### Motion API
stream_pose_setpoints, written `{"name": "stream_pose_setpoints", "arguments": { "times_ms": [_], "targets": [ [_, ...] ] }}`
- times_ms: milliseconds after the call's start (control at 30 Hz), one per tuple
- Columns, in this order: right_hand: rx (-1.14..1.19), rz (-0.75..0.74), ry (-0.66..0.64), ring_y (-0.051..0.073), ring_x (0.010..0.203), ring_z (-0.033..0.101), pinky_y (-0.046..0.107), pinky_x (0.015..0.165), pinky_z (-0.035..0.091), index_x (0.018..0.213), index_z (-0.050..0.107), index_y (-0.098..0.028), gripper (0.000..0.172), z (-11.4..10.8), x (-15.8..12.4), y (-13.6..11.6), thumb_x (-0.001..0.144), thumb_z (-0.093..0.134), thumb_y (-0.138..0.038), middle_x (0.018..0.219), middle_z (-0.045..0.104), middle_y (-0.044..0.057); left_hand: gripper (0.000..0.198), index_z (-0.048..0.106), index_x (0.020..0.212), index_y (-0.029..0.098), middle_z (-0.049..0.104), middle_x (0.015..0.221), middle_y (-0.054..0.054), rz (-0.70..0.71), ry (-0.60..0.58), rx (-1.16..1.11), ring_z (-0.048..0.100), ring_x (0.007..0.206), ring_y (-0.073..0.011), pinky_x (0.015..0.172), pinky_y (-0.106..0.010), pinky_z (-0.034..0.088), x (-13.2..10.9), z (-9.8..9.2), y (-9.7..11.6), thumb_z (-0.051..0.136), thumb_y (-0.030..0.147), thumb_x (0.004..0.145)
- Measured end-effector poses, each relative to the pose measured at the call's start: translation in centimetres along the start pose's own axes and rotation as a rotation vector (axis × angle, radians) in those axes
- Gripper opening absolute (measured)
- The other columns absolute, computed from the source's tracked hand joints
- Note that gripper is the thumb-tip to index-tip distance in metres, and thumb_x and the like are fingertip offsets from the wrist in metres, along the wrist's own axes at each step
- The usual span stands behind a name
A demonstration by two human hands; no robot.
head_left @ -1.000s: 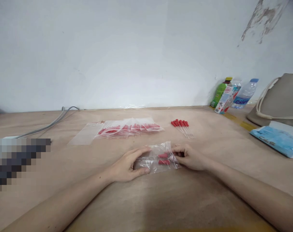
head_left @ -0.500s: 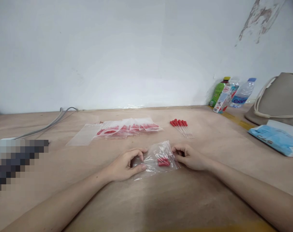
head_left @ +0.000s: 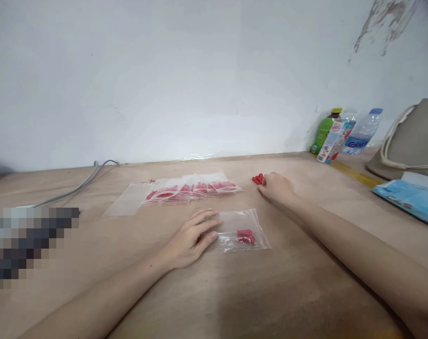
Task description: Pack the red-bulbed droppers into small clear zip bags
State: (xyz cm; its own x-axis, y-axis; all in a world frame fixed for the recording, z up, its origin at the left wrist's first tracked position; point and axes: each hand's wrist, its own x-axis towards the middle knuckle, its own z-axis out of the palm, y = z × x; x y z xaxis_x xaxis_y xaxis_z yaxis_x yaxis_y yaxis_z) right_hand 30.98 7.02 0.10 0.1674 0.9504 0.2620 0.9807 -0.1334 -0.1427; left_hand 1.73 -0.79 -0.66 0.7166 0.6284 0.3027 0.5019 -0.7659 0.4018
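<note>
A clear zip bag (head_left: 231, 219) lies flat in front of me, with a pair of red-bulbed droppers (head_left: 245, 233) inside, their thin clear stems pointing left. My left hand (head_left: 191, 242) rests on the bag's left end, fingers stretched out and apart. Farther back and to the right, my right hand (head_left: 277, 187) is at a small group of loose red-bulbed droppers (head_left: 257, 179). Its fingers are curled together against the bulbs and cover part of the group; the loose stems are hidden behind the hand.
Several filled zip bags (head_left: 193, 188) overlap behind my left hand, beside a flat, clear bag (head_left: 124, 200). At the back right stand bottles (head_left: 362, 134), a grey bag (head_left: 411, 136) and a blue packet (head_left: 409, 197). A grey cable (head_left: 76, 186) runs along the left.
My right hand has left the zip bag's opening and moved back to the loose droppers. My left hand's fingers have straightened over the bag, which now lies flatter.
</note>
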Motion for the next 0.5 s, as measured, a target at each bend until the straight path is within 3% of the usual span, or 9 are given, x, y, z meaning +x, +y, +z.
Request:
{"name": "stream_pose_setpoints", "arguments": {
  "times_ms": [133,267,400,500],
  "targets": [
    [-0.054,0.100,-0.079,0.029,0.086,0.060,0.034,0.064,0.042,0.091,0.065,-0.012,0.027,0.1,0.6,-1.3,0.076,0.050,-0.029,0.094,0.063,0.019,0.032,0.053,0.119,0.023,0.051,0.125,-0.007,0.008,0.009,-0.061,0.044,0.118,-0.0228,0.100,-0.042,0.036,0.0,0.0,0.1,0.044,0.031,0.089],
    [0.064,0.116,-0.112,0.028,0.083,0.060,0.033,0.062,0.041,0.084,0.063,-0.012,0.026,-0.8,0.7,-1.5,0.079,0.047,-0.031,0.088,0.064,0.018,0.032,0.053,0.119,0.023,0.051,0.126,-0.006,0.036,-0.015,-0.068,0.043,0.119,-0.0218,0.100,-0.040,0.037,-0.1,0.2,0.0,0.045,0.030,0.089],
    [0.594,0.023,-0.081,0.015,0.058,0.054,0.026,0.049,0.037,0.073,0.055,-0.015,0.028,-1.8,-0.6,-0.5,0.082,0.043,-0.039,0.067,0.059,0.007,0.033,0.052,0.121,0.023,0.051,0.126,-0.006,0.027,-0.056,-0.075,0.045,0.117,-0.0210,0.099,-0.039,0.038,-0.1,0.3,-0.1,0.045,0.031,0.089],
    [1.056,-0.023,-0.004,0.009,0.047,0.046,0.021,0.042,0.035,0.091,0.046,-0.018,0.027,-1.7,-3.1,0.4,0.077,0.052,-0.041,0.066,0.053,-0.002,0.035,0.051,0.123,0.024,0.049,0.129,-0.006,0.030,-0.105,-0.076,0.044,0.119,-0.0203,0.102,-0.039,0.035,0.1,0.2,-0.2,0.044,0.031,0.090]
  ]
}}
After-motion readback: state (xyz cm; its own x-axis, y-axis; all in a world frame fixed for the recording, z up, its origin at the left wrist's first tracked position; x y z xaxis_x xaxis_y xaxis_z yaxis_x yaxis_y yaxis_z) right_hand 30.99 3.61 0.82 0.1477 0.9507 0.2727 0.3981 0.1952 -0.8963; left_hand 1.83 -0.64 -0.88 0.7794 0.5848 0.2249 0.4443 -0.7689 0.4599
